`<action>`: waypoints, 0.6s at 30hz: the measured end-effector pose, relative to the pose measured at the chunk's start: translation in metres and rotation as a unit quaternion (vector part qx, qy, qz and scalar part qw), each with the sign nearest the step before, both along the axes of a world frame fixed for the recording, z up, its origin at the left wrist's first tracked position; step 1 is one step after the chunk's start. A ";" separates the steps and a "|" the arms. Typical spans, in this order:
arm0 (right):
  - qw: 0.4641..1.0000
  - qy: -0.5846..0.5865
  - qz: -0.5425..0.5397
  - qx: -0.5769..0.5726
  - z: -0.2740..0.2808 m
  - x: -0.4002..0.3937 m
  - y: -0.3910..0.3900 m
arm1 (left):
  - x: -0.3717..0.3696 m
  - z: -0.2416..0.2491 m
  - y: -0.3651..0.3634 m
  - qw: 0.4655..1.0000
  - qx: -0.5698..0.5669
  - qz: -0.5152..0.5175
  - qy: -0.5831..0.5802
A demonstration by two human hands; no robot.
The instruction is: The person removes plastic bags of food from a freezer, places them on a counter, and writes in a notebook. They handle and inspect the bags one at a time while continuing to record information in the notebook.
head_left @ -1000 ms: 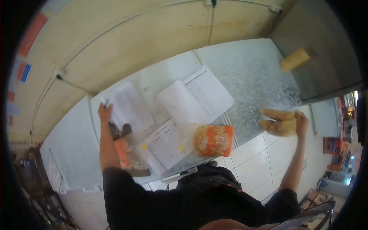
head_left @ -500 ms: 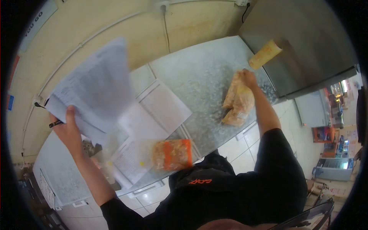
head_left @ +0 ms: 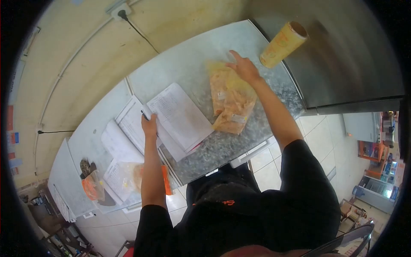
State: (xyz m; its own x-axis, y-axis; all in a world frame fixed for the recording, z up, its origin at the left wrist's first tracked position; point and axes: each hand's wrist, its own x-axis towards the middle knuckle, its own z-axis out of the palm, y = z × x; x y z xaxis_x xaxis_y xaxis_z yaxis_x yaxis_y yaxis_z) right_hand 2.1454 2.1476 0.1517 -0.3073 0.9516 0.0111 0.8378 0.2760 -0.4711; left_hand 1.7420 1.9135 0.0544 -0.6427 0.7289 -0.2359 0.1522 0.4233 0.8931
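Observation:
My left hand (head_left: 149, 125) is closed round a black pen (head_left: 144, 115) and rests at the left edge of a printed sheet (head_left: 177, 113) on the counter. My right hand (head_left: 245, 68) has its fingers spread, just above the top of two clear bags of food (head_left: 233, 100) lying side by side. It grips nothing. Under my left forearm lies a bag with orange ends (head_left: 166, 180), partly hidden. More papers (head_left: 122, 139) lie left of my left hand, some with curled pages.
A yellow roll (head_left: 280, 47) stands at the counter's right end, beside a steel cabinet (head_left: 342, 55). An orange-and-clear packet (head_left: 92, 186) lies at the far left. A socket with a black plug (head_left: 122, 14) is on the wall.
The lifted papers have come down onto the counter with my left hand. My right hand has let go of the food bags and spread its fingers. The whole view has shifted.

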 end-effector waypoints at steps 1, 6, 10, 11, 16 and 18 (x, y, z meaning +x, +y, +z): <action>1.000 -0.006 -0.010 -0.014 -0.003 0.018 0.003 | 0.000 -0.002 0.001 0.999 -0.021 0.009 0.035; 0.995 0.005 -0.080 -0.056 -0.030 0.097 0.002 | -0.009 -0.010 0.003 0.975 -0.098 0.001 0.199; 0.989 0.029 -0.144 -0.028 -0.061 0.112 0.011 | 0.003 0.033 -0.002 0.996 -0.023 -0.002 0.089; 0.988 0.037 -0.147 -0.012 -0.068 0.113 0.016 | 0.012 0.052 -0.006 0.999 -0.001 -0.024 0.048; 0.988 0.071 -0.033 0.136 -0.036 0.075 -0.016 | 0.089 0.125 -0.042 0.932 0.146 -0.106 -0.314; 0.989 0.145 0.036 0.015 0.008 0.024 -0.081 | 0.119 0.126 -0.061 0.913 0.175 -0.158 -0.332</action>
